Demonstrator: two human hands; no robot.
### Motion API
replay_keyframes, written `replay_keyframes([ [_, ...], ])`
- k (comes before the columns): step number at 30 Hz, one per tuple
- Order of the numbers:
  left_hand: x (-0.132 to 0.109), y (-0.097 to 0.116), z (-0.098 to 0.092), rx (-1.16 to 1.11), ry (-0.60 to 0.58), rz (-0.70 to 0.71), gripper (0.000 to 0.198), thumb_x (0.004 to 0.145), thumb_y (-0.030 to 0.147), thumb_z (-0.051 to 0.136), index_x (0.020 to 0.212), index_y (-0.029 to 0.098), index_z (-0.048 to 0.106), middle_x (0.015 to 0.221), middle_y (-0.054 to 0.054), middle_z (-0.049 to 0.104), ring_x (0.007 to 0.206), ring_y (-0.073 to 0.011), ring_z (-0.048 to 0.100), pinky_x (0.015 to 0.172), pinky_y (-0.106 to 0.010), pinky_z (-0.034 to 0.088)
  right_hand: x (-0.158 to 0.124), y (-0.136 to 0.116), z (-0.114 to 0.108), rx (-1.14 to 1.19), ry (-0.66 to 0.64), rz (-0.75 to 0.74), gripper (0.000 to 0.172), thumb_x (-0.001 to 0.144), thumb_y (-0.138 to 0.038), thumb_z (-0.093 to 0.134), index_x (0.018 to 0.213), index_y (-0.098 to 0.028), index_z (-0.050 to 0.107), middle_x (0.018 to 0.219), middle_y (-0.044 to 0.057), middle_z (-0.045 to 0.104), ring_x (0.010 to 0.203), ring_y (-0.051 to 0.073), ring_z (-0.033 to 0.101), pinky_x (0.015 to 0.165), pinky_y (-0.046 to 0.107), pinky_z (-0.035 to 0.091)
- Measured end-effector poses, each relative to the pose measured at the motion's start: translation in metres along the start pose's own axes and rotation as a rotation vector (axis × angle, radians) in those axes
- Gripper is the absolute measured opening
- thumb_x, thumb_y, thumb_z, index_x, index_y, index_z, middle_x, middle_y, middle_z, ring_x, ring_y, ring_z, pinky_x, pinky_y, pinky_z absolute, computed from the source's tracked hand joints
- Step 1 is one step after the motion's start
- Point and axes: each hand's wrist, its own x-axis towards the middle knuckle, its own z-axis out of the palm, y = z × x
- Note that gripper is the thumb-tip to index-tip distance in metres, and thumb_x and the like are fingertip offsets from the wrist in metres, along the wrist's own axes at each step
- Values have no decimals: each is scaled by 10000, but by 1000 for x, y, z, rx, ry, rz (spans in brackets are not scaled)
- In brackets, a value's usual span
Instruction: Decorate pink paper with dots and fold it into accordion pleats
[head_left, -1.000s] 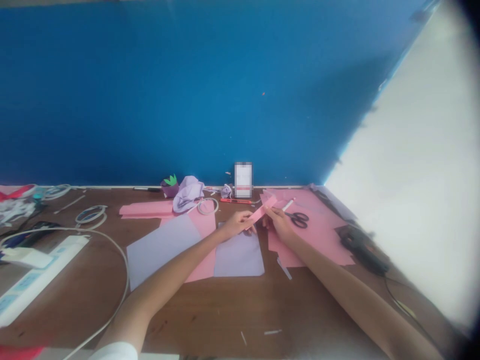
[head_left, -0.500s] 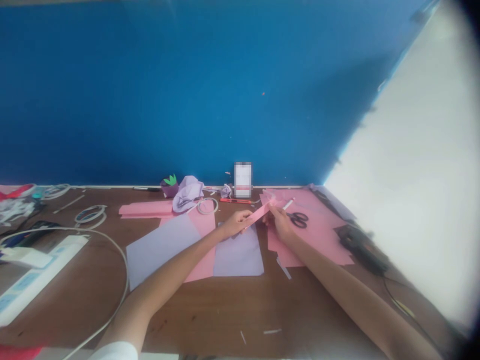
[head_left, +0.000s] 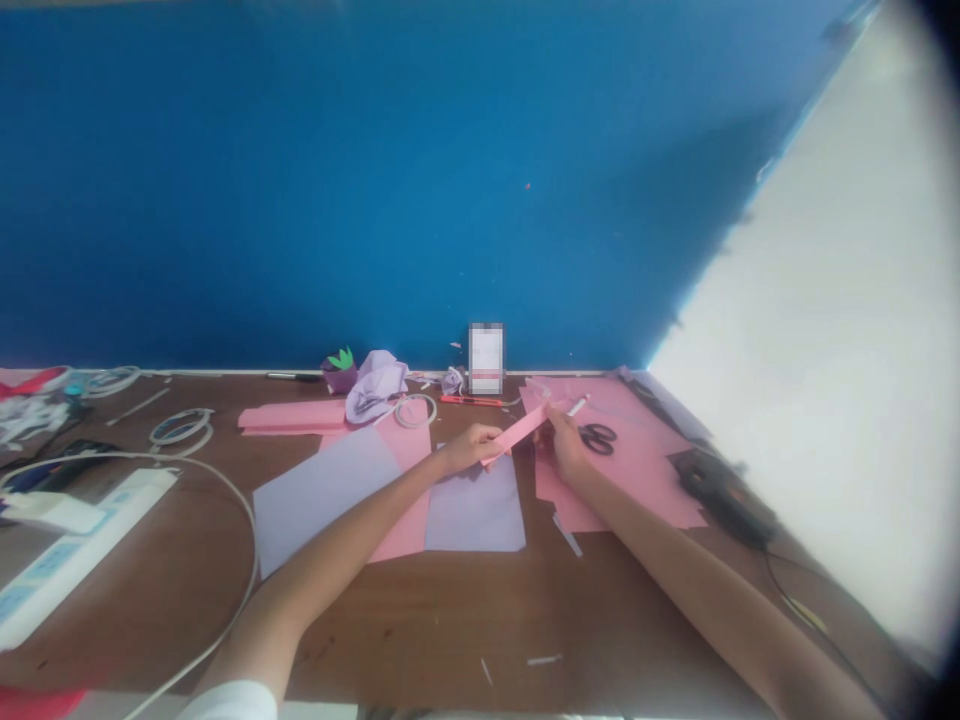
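Between my hands a narrow pink paper strip (head_left: 523, 428) is held up at a slant. My left hand (head_left: 472, 449) pinches its lower left end, above a lavender sheet (head_left: 476, 510). At the upper right end my right hand (head_left: 562, 442) closes on the strip; some of its fingers are hidden behind the paper. Just right of that hand, black-handled scissors (head_left: 599, 438) lie on a large pink sheet (head_left: 637, 480). A white pen-like stick (head_left: 579, 405) also shows beside the hand, its lower part hidden.
Crumpled lavender paper (head_left: 377, 385), a tape roll (head_left: 415, 411) and folded pink paper (head_left: 289, 418) lie at the back left. An orange-red cutter (head_left: 471, 400) lies along the wall. A power strip (head_left: 82, 560) and looping cable (head_left: 251, 540) occupy the left; a dark device (head_left: 724, 495) sits right.
The pink strip has turned slightly, so more of its flat face shows. My right hand has shifted a little; both hands keep their hold.
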Motion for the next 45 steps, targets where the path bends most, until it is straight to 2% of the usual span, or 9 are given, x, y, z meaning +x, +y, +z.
replay_keyframes([
  [5,-2,2,-2,-28,-15,26,280,817,363,555,899,116,658,575,-24,601,515,-107,550,517,-205,403,-1,-3,0,-118,-40,-28,583,836,-648,463,455,-208,485,425,18,491,421,131,436,426,279,322],
  [11,-3,14,-6,-156,-147,64,473,771,427,639,1109,97,620,800,-123,689,698,-182,642,594,-256,466,-3,-4,3,-164,-30,-82,567,839,-660,445,497,-209,479,436,-3,470,416,123,402,435,274,305],
  [15,-3,13,-7,-218,-196,59,496,810,452,597,1143,85,575,871,-157,691,736,-184,645,636,-273,481,-4,-6,5,-148,-14,-91,555,843,-644,456,508,-203,490,460,-4,482,430,121,416,447,272,312],
  [22,1,3,-6,-286,-116,43,452,798,452,646,1071,157,439,891,-137,693,689,-154,642,654,-277,490,-3,-8,7,-144,-39,-155,454,851,-596,492,619,-205,494,500,-30,452,457,106,388,450,245,305],
  [29,2,0,-8,-284,-49,68,427,786,430,662,1042,159,454,821,-98,686,691,-147,636,666,-270,485,-5,-13,9,-169,-104,-147,302,795,-523,606,830,-226,569,562,-36,484,506,116,438,475,241,351],
  [34,4,-4,-6,-253,38,53,381,807,397,630,1061,161,472,907,-108,671,713,-139,632,565,-213,452,-3,-5,9,-164,16,-237,339,759,-451,652,1020,-257,555,742,-21,588,677,151,546,635,274,448],
  [40,9,-9,2,-141,406,34,267,786,273,614,994,188,469,927,-39,622,582,-68,554,493,-170,396,-4,-5,4,-108,30,-258,456,777,-327,611,1214,-278,489,700,-48,566,641,140,541,645,280,454],
  [42,9,-8,4,-72,426,84,208,781,260,613,935,176,502,914,-31,613,596,-63,536,502,-164,384,-4,-7,4,-141,41,-265,435,771,-304,600,1197,-274,519,671,-53,555,595,133,521,616,276,445],
  [45,7,-6,6,37,391,97,179,783,298,618,867,157,548,817,-16,598,568,-67,497,482,-165,348,-5,-8,5,-210,20,-281,227,754,-299,595,967,-234,635,700,-28,589,572,129,513,591,278,436],
])
